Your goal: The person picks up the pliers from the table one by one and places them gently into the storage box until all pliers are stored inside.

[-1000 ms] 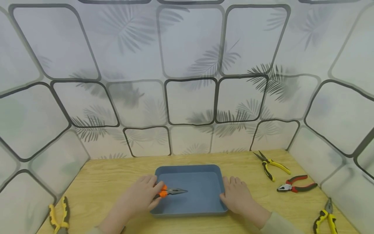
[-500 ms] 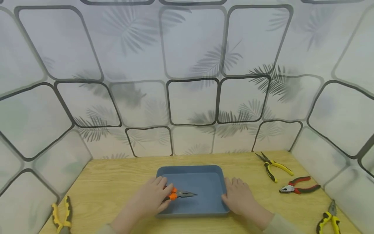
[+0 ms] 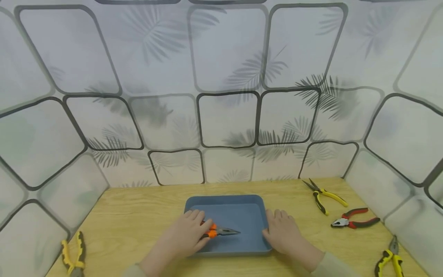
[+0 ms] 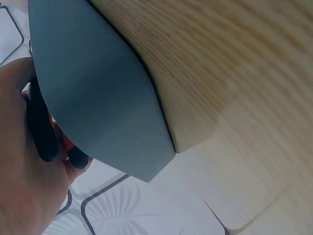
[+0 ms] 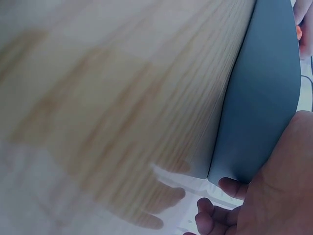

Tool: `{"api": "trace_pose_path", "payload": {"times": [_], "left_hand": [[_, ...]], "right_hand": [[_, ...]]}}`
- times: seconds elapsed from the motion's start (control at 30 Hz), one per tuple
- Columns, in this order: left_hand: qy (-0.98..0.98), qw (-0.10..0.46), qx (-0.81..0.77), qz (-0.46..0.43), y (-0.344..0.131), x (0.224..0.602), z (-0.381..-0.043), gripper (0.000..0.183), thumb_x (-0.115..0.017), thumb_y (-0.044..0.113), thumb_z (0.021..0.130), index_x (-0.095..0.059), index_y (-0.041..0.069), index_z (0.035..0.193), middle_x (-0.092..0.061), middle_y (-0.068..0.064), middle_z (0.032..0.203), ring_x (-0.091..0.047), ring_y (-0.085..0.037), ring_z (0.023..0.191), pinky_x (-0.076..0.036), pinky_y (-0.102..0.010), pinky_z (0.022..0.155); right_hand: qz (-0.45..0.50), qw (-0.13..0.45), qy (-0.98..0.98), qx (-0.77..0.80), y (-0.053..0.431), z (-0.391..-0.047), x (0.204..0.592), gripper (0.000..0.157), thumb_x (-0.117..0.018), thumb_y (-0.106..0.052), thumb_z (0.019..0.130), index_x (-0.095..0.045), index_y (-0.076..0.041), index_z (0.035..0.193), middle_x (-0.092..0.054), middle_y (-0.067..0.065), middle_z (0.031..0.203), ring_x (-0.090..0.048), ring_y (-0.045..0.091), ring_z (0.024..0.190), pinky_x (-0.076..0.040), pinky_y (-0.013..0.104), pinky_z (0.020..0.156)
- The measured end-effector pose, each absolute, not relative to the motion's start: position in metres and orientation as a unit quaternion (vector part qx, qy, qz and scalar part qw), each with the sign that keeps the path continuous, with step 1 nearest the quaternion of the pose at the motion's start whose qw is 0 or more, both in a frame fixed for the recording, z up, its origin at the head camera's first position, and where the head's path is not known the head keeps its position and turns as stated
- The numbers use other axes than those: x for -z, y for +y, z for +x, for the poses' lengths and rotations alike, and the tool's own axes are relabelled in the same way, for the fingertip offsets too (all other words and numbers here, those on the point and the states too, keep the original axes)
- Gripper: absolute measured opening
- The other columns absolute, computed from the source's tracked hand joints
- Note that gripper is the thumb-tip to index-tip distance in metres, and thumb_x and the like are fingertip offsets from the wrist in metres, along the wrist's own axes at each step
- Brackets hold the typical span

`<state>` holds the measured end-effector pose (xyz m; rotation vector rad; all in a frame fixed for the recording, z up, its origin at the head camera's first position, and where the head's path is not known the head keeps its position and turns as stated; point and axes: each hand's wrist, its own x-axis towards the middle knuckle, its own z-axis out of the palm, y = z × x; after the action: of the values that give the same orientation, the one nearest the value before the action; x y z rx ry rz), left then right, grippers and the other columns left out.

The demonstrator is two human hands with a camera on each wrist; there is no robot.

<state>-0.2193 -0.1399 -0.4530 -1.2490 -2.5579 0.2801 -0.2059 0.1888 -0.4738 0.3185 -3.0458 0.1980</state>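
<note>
In the head view, my left hand (image 3: 188,235) grips needle-nose pliers (image 3: 226,231) with orange and black handles. Their closed tips point right, over the blue-grey tray (image 3: 225,254). The left wrist view shows the dark handle ends (image 4: 41,122) beside the palm, behind the tray's outer wall (image 4: 98,93). At the tray's right side, my right hand (image 3: 285,233) holds the rim, its thumb over the edge and its fingers along the outside. From the right wrist, those fingers (image 5: 212,218) show beyond the corner of the tray wall (image 5: 259,88).
To the right lie yellow-and-black long-nose pliers (image 3: 333,197), red-and-black pliers (image 3: 363,223) and another yellow-and-black pair (image 3: 393,246). Yellow-handled pliers (image 3: 70,265) lie at the front left. A patterned wall (image 3: 228,119) encloses the wooden table (image 3: 138,207) at the back and sides.
My left hand has moved right with the needle-nose pliers, carrying their tips farther across the tray. My right hand keeps its place on the tray's edge. The head view has shifted slightly.
</note>
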Motion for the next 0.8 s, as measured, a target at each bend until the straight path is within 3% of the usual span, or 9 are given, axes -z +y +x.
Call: {"api": "trace_pose_path", "payload": {"times": [0.43, 0.8], "left_hand": [[-0.882, 0.14, -0.099, -0.439, -0.129, 0.461, -0.219, 0.03, -0.058, 0.048, 0.104, -0.06, 0.022, 0.117, -0.053, 0.003, 0.096, -0.049, -0.016, 0.088, -0.047, -0.033, 0.083], [-0.888, 0.074, -0.106, -0.441, -0.122, 0.456, -0.217, 0.033, -0.055, 0.049, 0.107, -0.061, 0.023, 0.126, -0.057, 0.004, 0.099, -0.05, -0.014, 0.089, -0.049, -0.031, 0.085]], "right_hand": [[0.104, 0.03, -0.992, -0.064, 0.188, -0.207, 0.473, 0.05, -0.063, -0.025, 0.094, -0.057, 0.003, 0.135, -0.061, 0.019, 0.102, -0.06, 0.034, 0.096, -0.052, 0.054, 0.079], [0.105, 0.032, -0.992, -0.07, 0.189, -0.206, 0.472, 0.051, -0.064, -0.025, 0.094, -0.056, 0.004, 0.135, -0.062, 0.021, 0.103, -0.062, 0.037, 0.099, -0.054, 0.056, 0.083]]}}
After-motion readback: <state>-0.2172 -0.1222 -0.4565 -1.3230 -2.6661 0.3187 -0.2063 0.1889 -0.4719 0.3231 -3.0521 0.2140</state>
